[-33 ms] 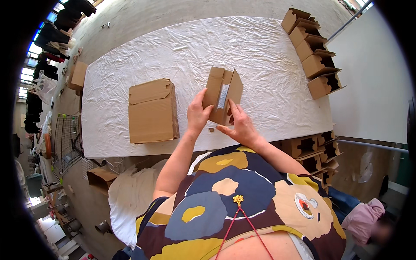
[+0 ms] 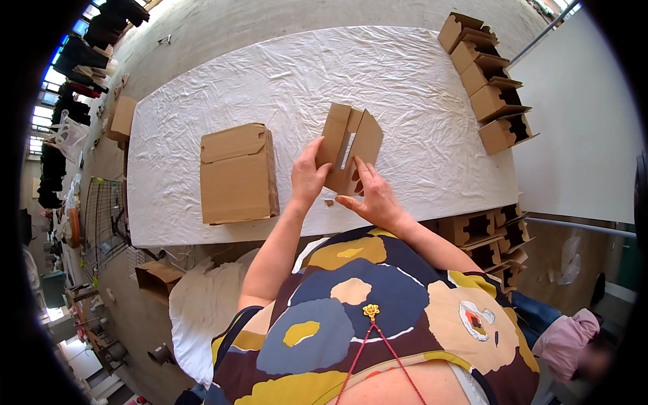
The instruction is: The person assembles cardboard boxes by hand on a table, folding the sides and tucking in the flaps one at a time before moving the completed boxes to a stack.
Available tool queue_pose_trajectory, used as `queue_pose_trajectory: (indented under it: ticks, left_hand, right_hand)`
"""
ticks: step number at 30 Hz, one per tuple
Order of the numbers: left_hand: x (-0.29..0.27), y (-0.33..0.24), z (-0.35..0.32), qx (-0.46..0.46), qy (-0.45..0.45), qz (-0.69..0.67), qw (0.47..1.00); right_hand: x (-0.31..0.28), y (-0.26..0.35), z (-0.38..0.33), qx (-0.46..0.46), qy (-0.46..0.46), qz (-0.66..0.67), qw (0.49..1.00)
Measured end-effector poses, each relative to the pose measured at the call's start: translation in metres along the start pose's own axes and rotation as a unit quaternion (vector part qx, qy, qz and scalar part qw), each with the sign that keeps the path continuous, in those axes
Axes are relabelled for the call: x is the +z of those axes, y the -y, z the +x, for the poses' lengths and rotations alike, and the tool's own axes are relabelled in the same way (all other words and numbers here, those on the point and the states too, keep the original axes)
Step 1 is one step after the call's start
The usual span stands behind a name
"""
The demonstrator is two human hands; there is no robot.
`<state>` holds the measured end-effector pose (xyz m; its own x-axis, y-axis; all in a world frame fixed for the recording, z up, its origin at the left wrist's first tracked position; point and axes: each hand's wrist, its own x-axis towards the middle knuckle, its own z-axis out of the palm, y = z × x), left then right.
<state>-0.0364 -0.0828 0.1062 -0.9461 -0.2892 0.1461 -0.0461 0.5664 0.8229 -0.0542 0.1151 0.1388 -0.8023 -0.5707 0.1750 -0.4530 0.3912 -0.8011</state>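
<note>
A small brown cardboard box (image 2: 362, 140), partly folded, stands tilted over the middle of the white-covered table. Along its left side my left hand (image 2: 312, 172) is closed, fingers behind and thumb on the near face. My right hand (image 2: 378, 196) lies at the box's lower right, index finger pressing the right panel and thumb stretched out below the near corner; its other fingers are partly hidden. Between the panels a narrow slot shows a pale strip. To the left lies a stack of flat brown cartons (image 2: 236, 175). A tiny cardboard scrap (image 2: 329, 202) sits near my right thumb.
Several open cardboard boxes (image 2: 496, 101) line the table's right edge, beside a white panel (image 2: 577, 135). More boxes (image 2: 472, 229) are stacked below the table at the right. A wire rack (image 2: 104, 216) and another carton (image 2: 156, 280) stand at the left. A person in pink (image 2: 567, 344) is at lower right.
The box's right panel has swung toward the left one, and the slot between them has narrowed. Both hands stay in nearly the same place.
</note>
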Motion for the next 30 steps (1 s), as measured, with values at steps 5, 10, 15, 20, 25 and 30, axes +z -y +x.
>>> queue_pose_trajectory:
  ticks: [5,10,15,20,25,30]
  left_hand:
    - [0.005,-0.007,0.011,0.042,0.041,0.019,0.998]
    - [0.02,-0.021,0.015,0.053,0.086,0.006,0.995]
    - [0.03,-0.029,0.015,0.089,0.122,0.003,0.989]
    - [0.02,-0.041,0.031,0.115,0.139,0.034,0.983]
    - [0.014,-0.027,0.038,0.123,0.102,0.052,0.986]
    - [0.007,-0.007,0.031,0.006,0.002,-0.163,0.987]
  right_hand:
    - [-0.005,-0.047,0.017,0.087,-0.072,0.068,0.991]
    - [-0.06,-0.067,0.03,0.098,-0.198,0.119,0.968]
    - [-0.099,-0.1,0.02,0.053,-0.016,0.119,0.991]
    - [-0.076,-0.117,0.003,0.09,-0.026,0.196,0.976]
    - [-0.052,-0.093,0.001,0.106,-0.015,0.088,0.99]
    - [-0.057,-0.097,0.003,0.112,0.007,0.08,0.99]
